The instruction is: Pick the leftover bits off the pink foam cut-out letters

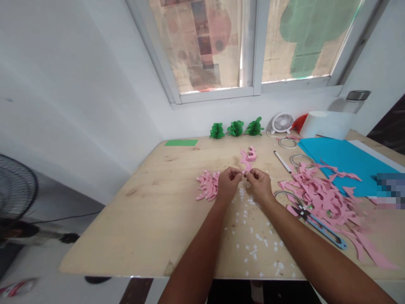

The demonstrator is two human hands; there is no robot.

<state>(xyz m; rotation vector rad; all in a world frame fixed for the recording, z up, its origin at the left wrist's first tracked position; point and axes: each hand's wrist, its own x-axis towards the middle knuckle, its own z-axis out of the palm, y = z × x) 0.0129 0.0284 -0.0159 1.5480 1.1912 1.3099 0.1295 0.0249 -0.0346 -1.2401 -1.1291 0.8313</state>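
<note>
Left forearm point(196, 257) and right forearm point(311, 249) are reaching across a pale wooden counter point(136, 223), above scattered white paper scraps point(253, 249). Left hand point(228, 183) and right hand point(259, 184) are almost touching, their fingertips point(243, 172) pinching the lower end of a curled pink paper strip point(247, 158), which is rising just above them. A heap of curved pink pieces point(208, 185) is lying just beside the left hand. Farther right, scissors with blue handles point(316, 223) are resting against long pink offcuts point(319, 194), which are spilling onto a blue sheet point(335, 160). Toward the back, three green paper puffs point(236, 128) are standing near a small white fan point(282, 123). A lidded glass jar point(357, 101) is standing behind a white roll point(325, 124), its contents impossible to make out.
</note>
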